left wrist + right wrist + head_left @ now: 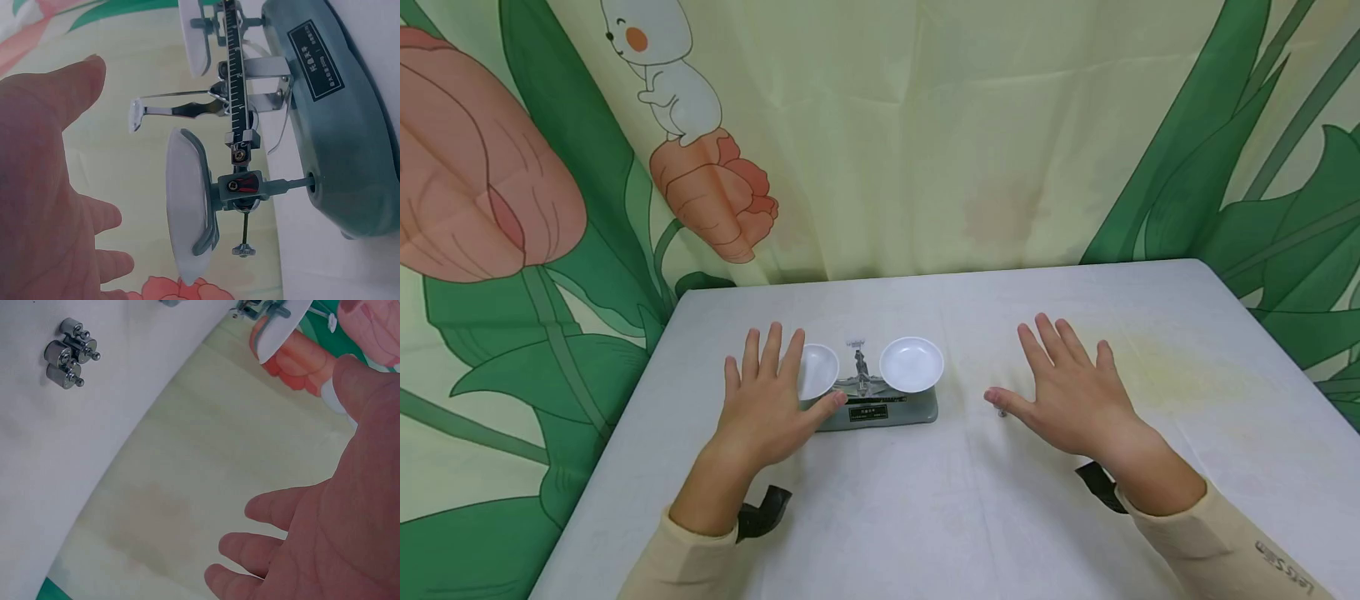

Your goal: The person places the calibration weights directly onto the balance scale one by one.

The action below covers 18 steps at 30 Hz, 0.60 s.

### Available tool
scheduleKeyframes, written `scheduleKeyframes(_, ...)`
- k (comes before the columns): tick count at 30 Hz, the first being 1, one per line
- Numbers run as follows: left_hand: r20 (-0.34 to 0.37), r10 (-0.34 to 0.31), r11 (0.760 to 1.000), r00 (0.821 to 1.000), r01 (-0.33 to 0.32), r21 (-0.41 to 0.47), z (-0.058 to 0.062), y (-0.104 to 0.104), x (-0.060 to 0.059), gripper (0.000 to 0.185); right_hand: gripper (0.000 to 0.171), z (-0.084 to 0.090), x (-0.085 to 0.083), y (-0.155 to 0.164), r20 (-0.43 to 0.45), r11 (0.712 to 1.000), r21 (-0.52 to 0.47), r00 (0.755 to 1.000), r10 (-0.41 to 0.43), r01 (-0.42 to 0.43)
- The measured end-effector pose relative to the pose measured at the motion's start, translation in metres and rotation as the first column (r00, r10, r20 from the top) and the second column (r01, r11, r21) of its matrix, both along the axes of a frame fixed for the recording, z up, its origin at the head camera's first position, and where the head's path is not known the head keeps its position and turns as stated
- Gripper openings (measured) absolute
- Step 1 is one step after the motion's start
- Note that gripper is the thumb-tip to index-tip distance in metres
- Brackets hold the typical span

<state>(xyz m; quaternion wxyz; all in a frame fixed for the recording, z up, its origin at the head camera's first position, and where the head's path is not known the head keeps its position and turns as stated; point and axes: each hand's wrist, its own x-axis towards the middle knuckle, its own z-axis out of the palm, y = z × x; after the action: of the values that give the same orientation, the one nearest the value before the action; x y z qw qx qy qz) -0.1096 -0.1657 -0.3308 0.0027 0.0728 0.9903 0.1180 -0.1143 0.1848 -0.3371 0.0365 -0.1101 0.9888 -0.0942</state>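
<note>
Left hand (pixel 767 408) beside grey balance scale (pixel 880 410) bearing two white pans.

"LessSim" on the right sleeve cuff (pixel 1285 565) (balance's black label (pixel 314 59) unreadable)

A balance scale (pixel 877 392) is sitting on the white bench (pixel 1150 400). The left hand (pixel 771 400) is hovering flat beside its left pan (pixel 817 370), while the right hand (pixel 1071 392) is spreading open, well apart.
</note>
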Motion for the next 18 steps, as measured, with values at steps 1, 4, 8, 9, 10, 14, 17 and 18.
scheduleKeyframes(1, 0.001, 0.0, 1.0, 1.0, 0.0, -0.001, 0.0, 0.0, 0.0, 0.1, 0.109, 0.0, 0.0, 0.0, 0.0, 1.0, 0.0, 1.0, 0.0, 0.0)
scheduleKeyframes(4, 0.003, 0.001, 1.0, 1.0, -0.001, 0.001, 0.0, 0.001, 0.0, 0.1, 0.109, 0.0, -0.001, 0.0, 0.002, 1.0, 0.001, 1.0, 0.0, 0.0)
scheduleKeyframes(8, -0.009, 0.0, 1.0, 1.0, 0.0, 0.018, -0.001, 0.001, -0.001, 0.099, 0.109, 0.0, -0.001, 0.001, 0.003, 1.0, -0.002, 1.0, 0.0, 0.0)
scheduleKeyframes(9, -0.027, 0.001, 1.0, 1.0, 0.0, 0.03, -0.002, 0.0, -0.002, 0.099, 0.109, 0.0, -0.001, 0.001, 0.001, 1.0, -0.007, 1.0, -0.001, 0.001)
scheduleKeyframes(10, -0.046, 0.005, 0.999, 0.999, -0.002, 0.053, -0.002, -0.001, -0.002, 0.098, 0.109, 0.0, -0.001, 0.002, -0.002, 1.0, -0.012, 1.0, 0.0, 0.0)
scheduleKeyframes(14, -0.117, 0.073, 0.967, 0.99, -0.042, 0.253, -0.006, -0.011, -0.001, 0.091, 0.107, -0.003, 0.0, 0.003, -0.033, 0.998, -0.055, 0.999, 0.01, -0.012)
scheduleKeyframes(17, -0.134, 0.168, 0.882, 0.977, -0.088, 0.463, -0.014, -0.022, 0.005, 0.076, 0.104, -0.006, 0.001, 0.005, -0.068, 0.994, -0.102, 0.997, 0.028, -0.035)
scheduleKeyframes(18, -0.131, 0.197, 0.843, 0.972, -0.1, 0.528, -0.018, -0.025, 0.007, 0.07, 0.103, -0.007, 0.002, 0.006, -0.074, 0.991, -0.124, 0.997, 0.035, -0.044)
